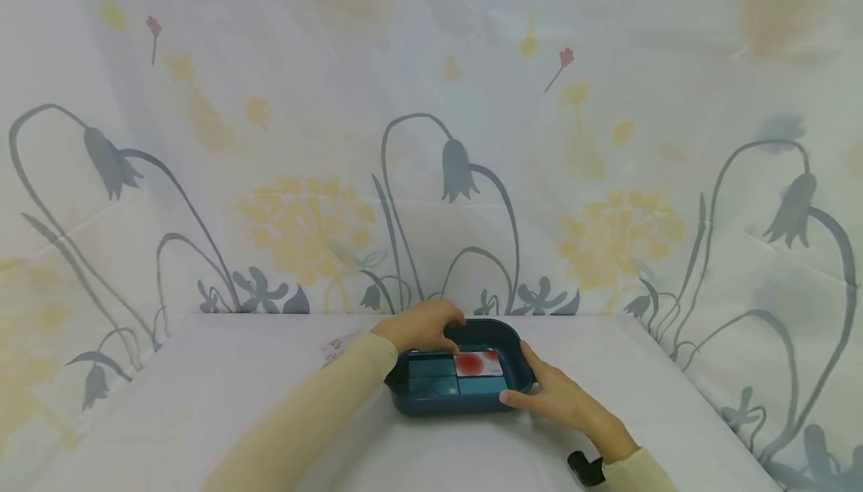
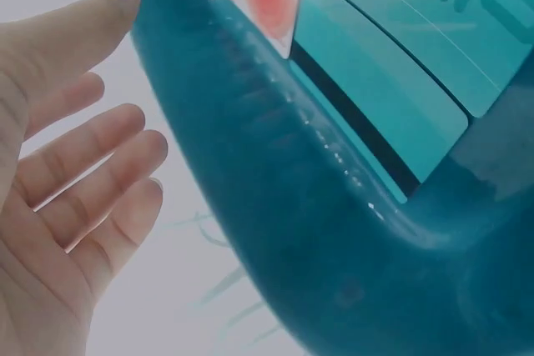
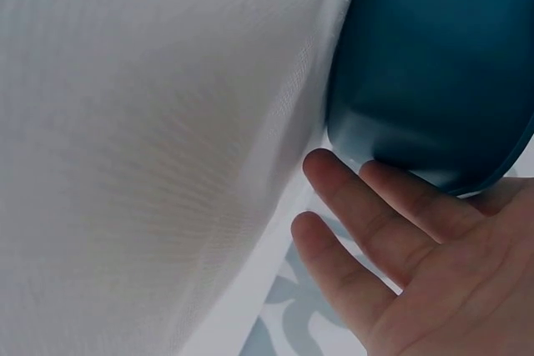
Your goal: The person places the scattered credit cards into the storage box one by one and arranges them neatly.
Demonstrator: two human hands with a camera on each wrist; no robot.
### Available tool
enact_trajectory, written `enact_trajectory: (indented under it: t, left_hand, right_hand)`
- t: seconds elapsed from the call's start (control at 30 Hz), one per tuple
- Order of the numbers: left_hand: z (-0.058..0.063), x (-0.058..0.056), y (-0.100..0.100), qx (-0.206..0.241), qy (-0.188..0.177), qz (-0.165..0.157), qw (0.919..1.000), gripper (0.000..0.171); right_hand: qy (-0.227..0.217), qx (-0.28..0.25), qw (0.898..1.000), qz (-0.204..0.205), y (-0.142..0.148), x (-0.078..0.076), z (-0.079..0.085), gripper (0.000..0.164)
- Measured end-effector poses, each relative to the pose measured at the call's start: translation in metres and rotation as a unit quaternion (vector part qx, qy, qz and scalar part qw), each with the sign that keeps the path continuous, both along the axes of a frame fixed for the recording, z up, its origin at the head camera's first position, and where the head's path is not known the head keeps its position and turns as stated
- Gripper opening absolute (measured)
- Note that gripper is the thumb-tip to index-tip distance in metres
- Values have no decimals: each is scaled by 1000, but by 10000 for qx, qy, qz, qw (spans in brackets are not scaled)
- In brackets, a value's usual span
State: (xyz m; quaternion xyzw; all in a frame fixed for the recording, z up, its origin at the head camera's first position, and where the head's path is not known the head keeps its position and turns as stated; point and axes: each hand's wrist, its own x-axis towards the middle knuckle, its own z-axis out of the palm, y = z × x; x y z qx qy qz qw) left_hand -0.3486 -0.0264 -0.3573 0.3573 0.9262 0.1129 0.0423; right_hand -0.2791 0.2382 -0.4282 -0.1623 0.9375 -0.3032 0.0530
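A dark teal plastic basin (image 1: 458, 404) with rounded corners sits on the white table in front of me. Inside it lie several flat cards: a white one with red spots (image 1: 477, 363) and teal ones (image 1: 433, 387), one bearing a black stripe. My left hand (image 1: 421, 327) reaches over the basin's far left side. Its thumb tip is right at the rim in the left wrist view, and the other fingers are loosely bent, holding nothing. My right hand (image 1: 556, 395) holds the basin's right end, thumb at the front rim, fingers along the outer wall (image 3: 417, 64).
A white cloth covers the table (image 1: 222, 372). Beside my left sleeve, a pale printed piece (image 1: 335, 348) lies partly hidden. A flower-patterned curtain (image 1: 431, 140) hangs behind the table's far edge. A black device (image 1: 585, 469) is on my right wrist.
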Motion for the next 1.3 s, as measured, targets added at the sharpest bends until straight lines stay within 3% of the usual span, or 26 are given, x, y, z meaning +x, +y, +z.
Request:
enact_trajectory:
  t: [0.17,0.37,0.6,0.83,1.07,1.3]
  left_hand:
    - [2,11,-19,381,-52,33,9993,51]
    - [-5,20,-45,574,303,111,9978,49]
    - [-14,30,-81,923,399,335,9944,45]
    - [-30,34,-110,1238,824,369,9882,38]
    - [-47,38,-133,1381,937,585,9842,34]
    - [-61,34,-159,1299,936,917,9828,38]
  right_hand:
    - [60,95,9999,-9,-1,1,-1,101]
    - [201,88,9997,62,2,1,0,101]
    - [166,63,9998,68,1,1,1,102]
    - [142,62,9999,-24,-1,0,-3,101]
    - [61,67,9999,-99,-1,1,-4,101]
    - [95,104,9999,-46,-3,2,1,100]
